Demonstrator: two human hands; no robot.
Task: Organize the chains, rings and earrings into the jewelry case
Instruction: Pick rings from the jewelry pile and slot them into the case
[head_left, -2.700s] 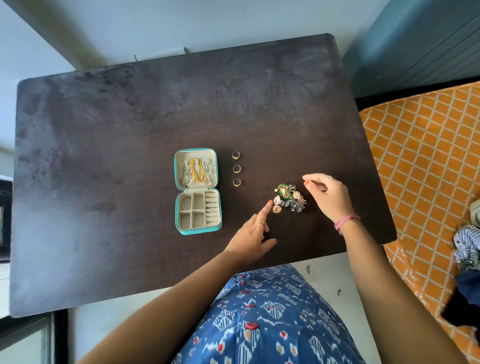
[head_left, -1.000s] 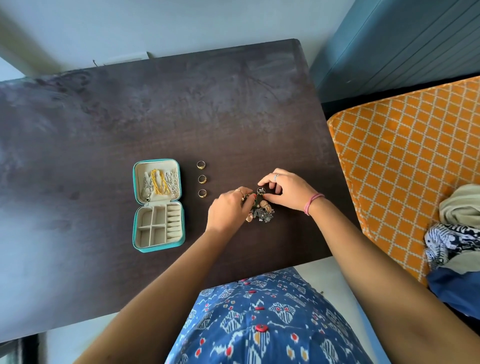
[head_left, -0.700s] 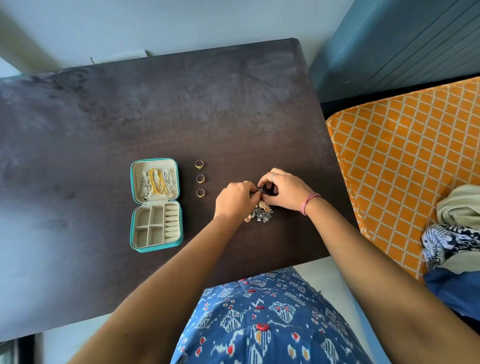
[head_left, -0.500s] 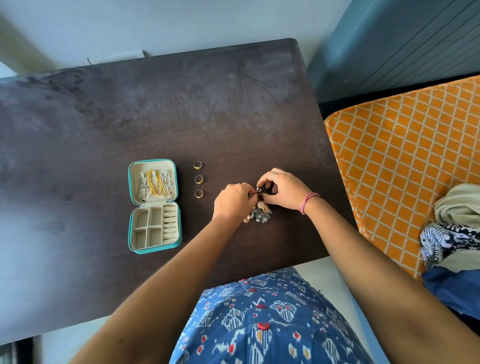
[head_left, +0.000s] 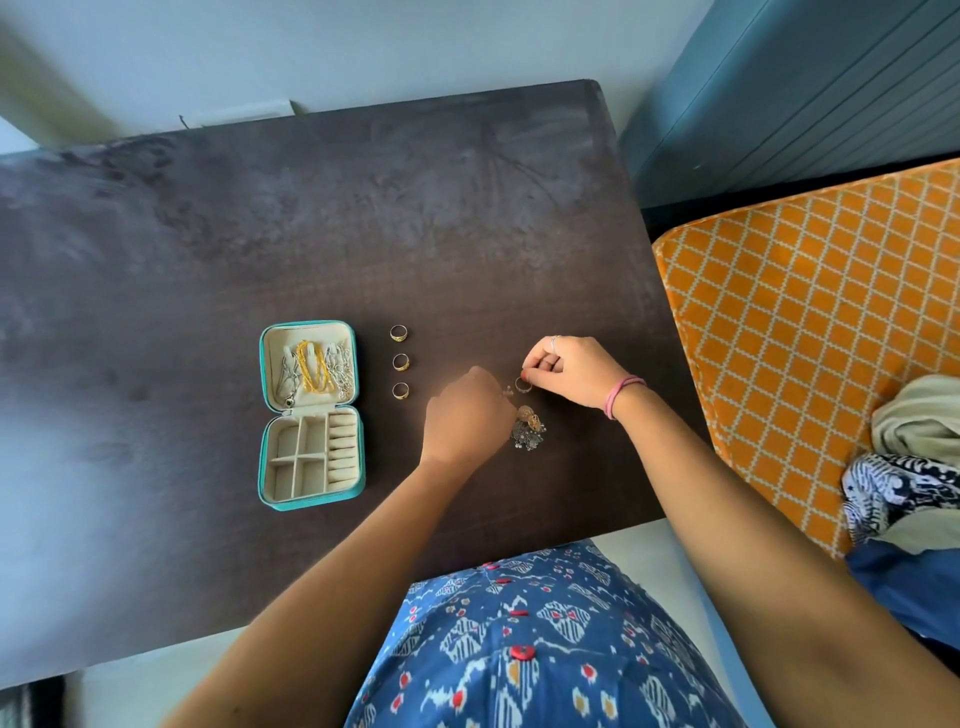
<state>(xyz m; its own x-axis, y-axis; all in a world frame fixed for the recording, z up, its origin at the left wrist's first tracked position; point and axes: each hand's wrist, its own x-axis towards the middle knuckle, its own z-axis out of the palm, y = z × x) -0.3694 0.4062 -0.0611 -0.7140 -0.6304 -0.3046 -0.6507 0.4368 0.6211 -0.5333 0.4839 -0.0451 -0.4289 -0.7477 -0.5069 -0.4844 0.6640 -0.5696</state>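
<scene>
Both hands work the earring pile (head_left: 529, 431) right of the open jewelry case (head_left: 310, 410): right hand (head_left: 574, 370) pinches one earring (head_left: 522, 384), left hand (head_left: 467, 413) curled and blurred, grip unclear; next, probably carry it to an empty compartment, three rings (head_left: 400, 361) pending.

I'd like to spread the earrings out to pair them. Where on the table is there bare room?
Bare tabletop lies beyond the jewelry case and three rings, also left of the case. It is crowded where both hands, left hand and right hand, work the earring pile.
</scene>
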